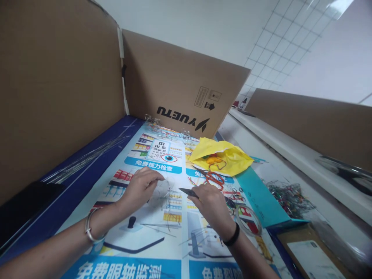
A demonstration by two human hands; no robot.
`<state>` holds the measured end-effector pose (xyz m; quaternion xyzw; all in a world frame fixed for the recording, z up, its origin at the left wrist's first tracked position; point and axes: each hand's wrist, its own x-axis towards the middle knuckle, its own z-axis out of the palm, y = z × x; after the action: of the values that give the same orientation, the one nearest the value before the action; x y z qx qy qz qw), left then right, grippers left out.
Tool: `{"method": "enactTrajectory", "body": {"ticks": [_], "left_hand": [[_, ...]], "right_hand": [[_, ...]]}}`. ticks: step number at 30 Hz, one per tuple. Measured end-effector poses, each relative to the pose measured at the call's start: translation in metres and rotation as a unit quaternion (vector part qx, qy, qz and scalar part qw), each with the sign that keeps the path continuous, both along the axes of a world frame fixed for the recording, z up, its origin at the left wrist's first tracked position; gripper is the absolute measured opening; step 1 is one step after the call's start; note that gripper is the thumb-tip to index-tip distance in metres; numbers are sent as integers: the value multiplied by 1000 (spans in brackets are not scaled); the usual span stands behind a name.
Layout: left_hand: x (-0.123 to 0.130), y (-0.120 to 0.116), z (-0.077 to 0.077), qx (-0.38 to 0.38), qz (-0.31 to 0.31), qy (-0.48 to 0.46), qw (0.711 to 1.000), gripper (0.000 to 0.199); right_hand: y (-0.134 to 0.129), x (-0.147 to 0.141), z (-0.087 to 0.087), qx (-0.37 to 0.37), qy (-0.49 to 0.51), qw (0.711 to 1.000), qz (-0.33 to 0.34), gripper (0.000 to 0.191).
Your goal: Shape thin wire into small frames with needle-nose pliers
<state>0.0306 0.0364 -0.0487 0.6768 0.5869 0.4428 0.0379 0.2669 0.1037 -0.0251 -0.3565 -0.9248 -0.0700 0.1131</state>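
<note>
My left hand [142, 186] is closed in a pinch over the printed poster sheet [174, 240], a silver bangle on its wrist. A thin wire [168, 193] shows at its fingertips, too fine to trace fully. My right hand [212, 207] is wrapped around a pair of pliers [187, 191], whose dark pointed jaws face left toward the wire. The pliers' handles are hidden in the palm. Just beyond the right hand lie scissors [215, 179] with orange-red handles. Beside that hand rests a clear round roll [249, 219], which looks like tape.
A yellow bag [232, 157] lies open at the back right, colourful material inside. Tangled wire pieces [287, 197] lie farther right. Long straight wires [87, 159] rest at left. Cardboard panels [180, 77] wall the back and left. A brown package [308, 248] sits front right.
</note>
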Motion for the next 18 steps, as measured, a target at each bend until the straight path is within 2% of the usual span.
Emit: {"method": "enactTrajectory", "body": {"ticks": [5, 9, 12, 15, 18], "left_hand": [[-4, 2, -3, 20, 33, 19, 999, 26], [-7, 4, -3, 55, 52, 18, 997, 24], [-7, 4, -2, 73, 67, 15, 995, 23], [-6, 4, -4, 68, 73, 16, 995, 22], [-7, 6, -9, 56, 71, 29, 995, 22]], "right_hand": [[2, -1, 1, -44, -86, 995, -21, 18], [2, -2, 1, -50, -110, 992, -22, 20], [2, -2, 2, -54, -123, 990, -50, 24], [4, 0, 3, -98, -152, 980, -87, 26], [8, 1, 6, -143, -182, 969, -84, 31]]}}
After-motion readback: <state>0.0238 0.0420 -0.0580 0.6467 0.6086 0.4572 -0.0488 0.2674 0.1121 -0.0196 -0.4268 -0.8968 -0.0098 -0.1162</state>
